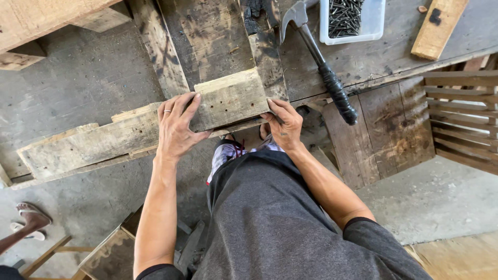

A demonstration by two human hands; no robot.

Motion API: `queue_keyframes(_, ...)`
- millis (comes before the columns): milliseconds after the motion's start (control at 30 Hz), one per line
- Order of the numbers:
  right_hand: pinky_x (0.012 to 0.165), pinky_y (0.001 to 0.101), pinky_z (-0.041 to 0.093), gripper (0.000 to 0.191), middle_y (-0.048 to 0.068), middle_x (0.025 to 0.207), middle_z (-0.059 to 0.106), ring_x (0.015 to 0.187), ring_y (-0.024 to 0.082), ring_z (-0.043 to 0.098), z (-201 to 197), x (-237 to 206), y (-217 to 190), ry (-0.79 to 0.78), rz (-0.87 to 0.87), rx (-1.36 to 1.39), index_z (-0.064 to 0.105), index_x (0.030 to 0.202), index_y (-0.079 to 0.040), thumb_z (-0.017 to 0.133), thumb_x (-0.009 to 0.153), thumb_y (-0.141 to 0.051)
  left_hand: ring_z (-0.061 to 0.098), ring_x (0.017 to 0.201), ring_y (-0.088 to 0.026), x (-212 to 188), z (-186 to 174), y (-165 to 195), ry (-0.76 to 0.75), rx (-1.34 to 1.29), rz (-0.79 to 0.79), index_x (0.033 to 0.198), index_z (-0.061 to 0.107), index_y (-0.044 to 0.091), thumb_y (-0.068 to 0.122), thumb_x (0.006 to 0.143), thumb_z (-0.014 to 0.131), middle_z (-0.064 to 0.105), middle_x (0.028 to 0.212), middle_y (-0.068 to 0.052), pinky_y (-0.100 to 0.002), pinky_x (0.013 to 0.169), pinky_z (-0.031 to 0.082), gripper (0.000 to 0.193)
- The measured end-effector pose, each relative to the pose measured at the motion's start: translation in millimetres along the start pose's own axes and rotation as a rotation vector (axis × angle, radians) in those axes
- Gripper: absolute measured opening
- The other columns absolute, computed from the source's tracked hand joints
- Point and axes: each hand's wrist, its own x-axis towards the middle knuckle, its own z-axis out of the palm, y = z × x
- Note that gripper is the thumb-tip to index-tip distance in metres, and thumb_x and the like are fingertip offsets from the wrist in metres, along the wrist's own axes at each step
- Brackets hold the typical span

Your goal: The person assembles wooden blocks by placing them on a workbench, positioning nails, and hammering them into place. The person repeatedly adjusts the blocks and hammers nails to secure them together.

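holding: both hands press on weathered wood at the near edge of a rough plank counter, seen from above over the person's grey shirt.
counter: dark, scarred boards run away from the person; its edge gives the wood something firm to bear against, so it seems to serve as a backstop.
long plank: pale and chipped, it juts out to the left past the counter edge over the concrete floor, so it likely needs a hand on it to stay level.
short block: it sits on the counter edge over the near end of the long plank, with small nail holes in its face; it lies between the two hands.
left hand: spread flat, fingers splayed, palm down across the joint where block and plank meet; it clamps rather than grips, wrapped round nothing.
right hand: fingers curled and part closed, tips hooked on the block's right corner, seemingly squaring it up.
hammer: lies untouched on the counter just right of the block, black grip toward the person, within easy reach.
tray of nails: a pale plastic tray beside the hammer head, well back from the edge.
offcut: a light strip of wood, far right, apart from the work.
another person's foot: in a sandal on the floor, lower left.
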Motion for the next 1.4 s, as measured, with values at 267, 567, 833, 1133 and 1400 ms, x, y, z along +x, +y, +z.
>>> queue_keyframes(267, 0.054, 0.0257, 0.06, 0.036, 0.013, 0.125, 0.066, 0.072, 0.014, 0.075, -7.5, 5.7, -1.5, -0.119, 0.306, 0.339, 0.069, 0.126, -0.001, 0.076, 0.091, 0.002, 0.05, 0.133, -0.035, 7.5, -5.2, 3.7, -0.118, 0.03, -0.028, 0.148, 0.053, 0.013, 0.024, 0.046, 0.097, 0.053, 0.142, -0.014, -0.049, 0.118, 0.035, 0.112)
queue_keyframes(567, 0.092, 0.0307, 0.056, 0.032, 0.013, 0.116, 0.071, 0.105, 0.022, 0.072, -22.6, 16.2, -7.2, -0.13, -0.009, -0.024, 0.067, 0.125, 0.001, 0.077, 0.095, 0.0, 0.063, 0.113, -0.033, 98.8, -64.0, -52.1, -0.724, -0.242, -0.434, 0.127, 0.077, 0.019, 0.038, 0.076, 0.082, 0.072, 0.123, -0.011, -0.049, 0.098, 0.048, 0.055)
queue_keyframes(833, 0.09, 0.029, 0.056, 0.03, 0.011, 0.108, 0.074, 0.1, 0.017, 0.071, -32.3, 19.7, -9.5, -0.097, 0.079, -0.091, 0.069, 0.123, 0.0, 0.075, 0.094, 0.002, 0.069, 0.104, -0.027, 131.0, -59.7, -78.5, -0.562, -0.21, -0.235, 0.12, 0.074, 0.007, 0.052, 0.081, 0.078, 0.075, 0.115, -0.012, -0.041, 0.088, 0.053, 0.059)
queue_keyframes(1133, 0.105, 0.0305, 0.054, 0.033, 0.014, 0.127, 0.069, 0.118, 0.019, 0.067, -9.7, 38.8, -7.1, -0.086, 0.213, 0.231, 0.062, 0.135, 0.005, 0.067, 0.102, 0.002, 0.069, 0.111, -0.026, 118.3, -20.3, -87.5, -0.298, -0.232, -0.251, 0.119, 0.073, 0.021, 0.054, 0.082, 0.073, 0.075, 0.117, -0.005, -0.042, 0.092, 0.054, 0.05)
queue_keyframes(1400, 0.094, 0.0241, 0.055, 0.053, 0.01, 0.13, 0.065, 0.111, 0.013, 0.066, 24.4, 94.8, -26.2, -0.197, 0.12, 0.438, 0.047, 0.152, 0.0, 0.069, 0.105, -0.007, 0.07, 0.103, -0.03, 116.1, -14.0, -78.5, -0.111, -0.076, -0.128, 0.114, 0.075, 0.025, 0.057, 0.087, 0.067, 0.076, 0.107, -0.009, -0.047, 0.088, 0.053, 0.043)
